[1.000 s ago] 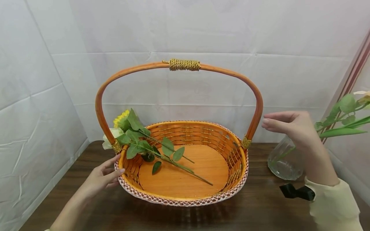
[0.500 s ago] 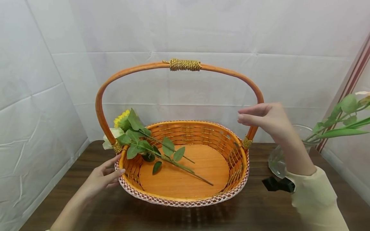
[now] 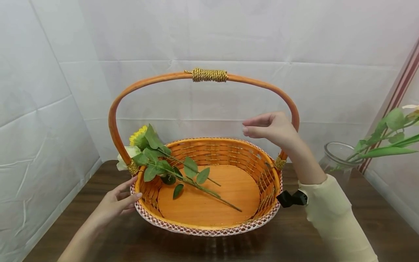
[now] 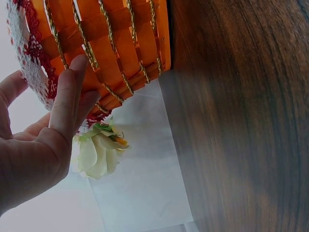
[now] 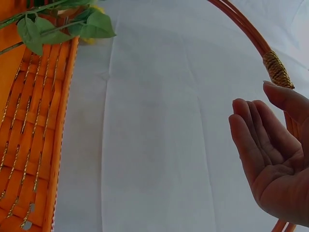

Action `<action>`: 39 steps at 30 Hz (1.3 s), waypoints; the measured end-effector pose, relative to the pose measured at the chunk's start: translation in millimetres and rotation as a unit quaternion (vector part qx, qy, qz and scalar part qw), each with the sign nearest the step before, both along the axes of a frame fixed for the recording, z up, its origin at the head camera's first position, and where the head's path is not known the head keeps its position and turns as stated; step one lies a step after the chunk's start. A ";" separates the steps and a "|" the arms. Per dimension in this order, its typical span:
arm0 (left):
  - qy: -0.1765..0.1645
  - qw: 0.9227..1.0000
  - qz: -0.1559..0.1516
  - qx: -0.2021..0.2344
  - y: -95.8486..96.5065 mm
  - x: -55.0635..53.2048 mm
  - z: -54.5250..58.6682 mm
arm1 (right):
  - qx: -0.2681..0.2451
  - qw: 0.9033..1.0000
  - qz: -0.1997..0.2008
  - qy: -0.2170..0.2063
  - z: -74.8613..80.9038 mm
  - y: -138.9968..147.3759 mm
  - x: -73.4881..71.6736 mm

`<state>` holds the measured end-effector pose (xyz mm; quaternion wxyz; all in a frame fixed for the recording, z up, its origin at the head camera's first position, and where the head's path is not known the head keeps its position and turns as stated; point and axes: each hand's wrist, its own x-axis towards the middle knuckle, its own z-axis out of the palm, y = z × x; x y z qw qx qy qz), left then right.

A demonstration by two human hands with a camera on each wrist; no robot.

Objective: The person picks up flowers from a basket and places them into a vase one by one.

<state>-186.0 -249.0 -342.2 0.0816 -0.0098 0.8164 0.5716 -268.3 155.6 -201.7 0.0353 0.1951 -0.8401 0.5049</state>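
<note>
An orange woven basket [image 3: 209, 225] with a tall arched handle [image 3: 296, 116] stands on the table. My left hand [image 3: 112, 203] holds its left rim, thumb at the lace-trimmed edge; in the left wrist view the fingers [image 4: 65, 101] lie against the outer wall. A yellow flower [image 3: 138, 134] and a white rose [image 3: 127, 156] lean over the left rim, their leafy stems [image 3: 209, 191] lying down into the basket. Above the basket's right side hovers my right hand [image 3: 273, 129], fingers gently bent with nothing between them. The right wrist view shows its bare palm [image 5: 277, 169] beside the handle.
A clear glass vase [image 3: 340, 153] with green stems and leaves [image 3: 387, 136] stands to the right, partly behind my right forearm. White cloth [image 3: 209, 36] hangs behind the dark wooden table [image 3: 376, 218]. A black wrist device [image 3: 291, 199] is strapped at my right sleeve.
My right hand has moved left from beside the vase, past the handle's right side, to over the basket. The left hand, basket and flowers have stayed in place.
</note>
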 end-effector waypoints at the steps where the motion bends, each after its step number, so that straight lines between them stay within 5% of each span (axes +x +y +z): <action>1: 0.000 1.000 0.000 0.000 0.0 0.1 -0.2 | 0.004 1.000 0.001 0.004 -0.1 -2.7 -2.3; 8: 0.003 1.000 0.001 0.001 0.1 0.4 -0.5 | 0.021 0.999 0.022 0.023 -4.8 -22.6 -17.5; 23: 0.000 1.000 0.000 0.002 0.4 0.2 1.0 | 0.029 0.997 0.065 -0.041 -25.9 -70.7 -43.0; 39: 0.002 1.000 0.001 0.003 1.6 0.3 -0.5 | 0.043 0.993 0.105 -0.018 -45.0 -112.0 -63.5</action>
